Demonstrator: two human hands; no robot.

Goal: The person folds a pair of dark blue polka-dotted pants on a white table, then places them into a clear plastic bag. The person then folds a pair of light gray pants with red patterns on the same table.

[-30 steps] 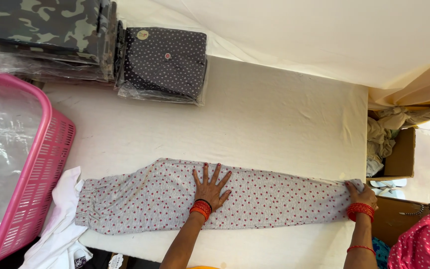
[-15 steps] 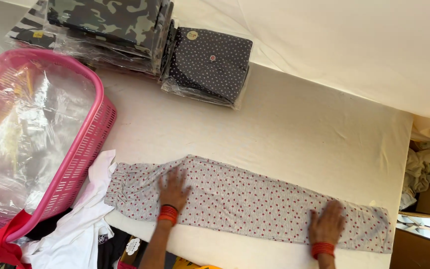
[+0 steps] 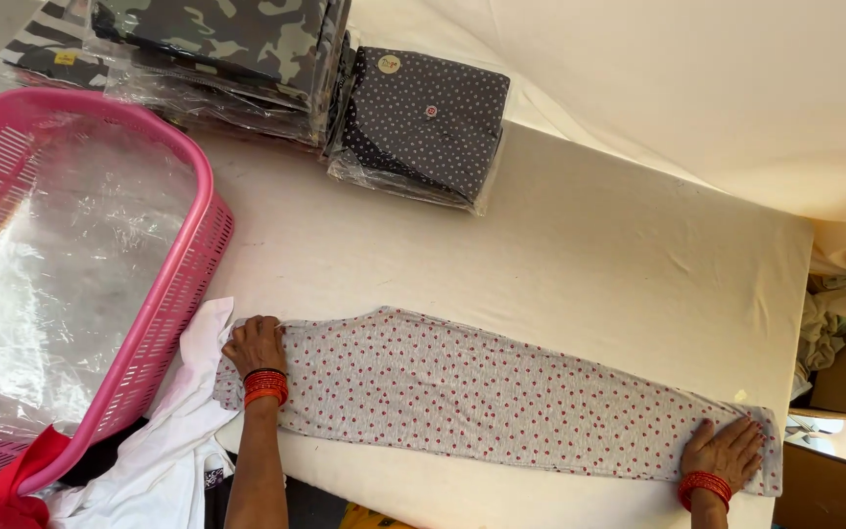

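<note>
Dotted grey garment point(image 3: 482, 407): laid out flat and long on cream table point(image 3: 589, 255), near its front edge, right of pink basket point(image 3: 183, 294). Left hand point(image 3: 255, 345): pressed palm-down on the garment's end nearest the basket, fingers curled over the hem. Right hand point(image 3: 723, 452): spread flat on the end farthest from the basket, gripping nothing. White cloth point(image 3: 173, 441): found just beside the basket, under the garment's near end.

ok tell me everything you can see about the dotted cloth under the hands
The cloth is a long, narrow strip of light grey fabric with small red dots, soft and thin-looking. It lies flat along the near edge of the table, slanting slightly down to the right. The left hand presses its left end, beside a white garment; the right hand presses its right end.
</note>
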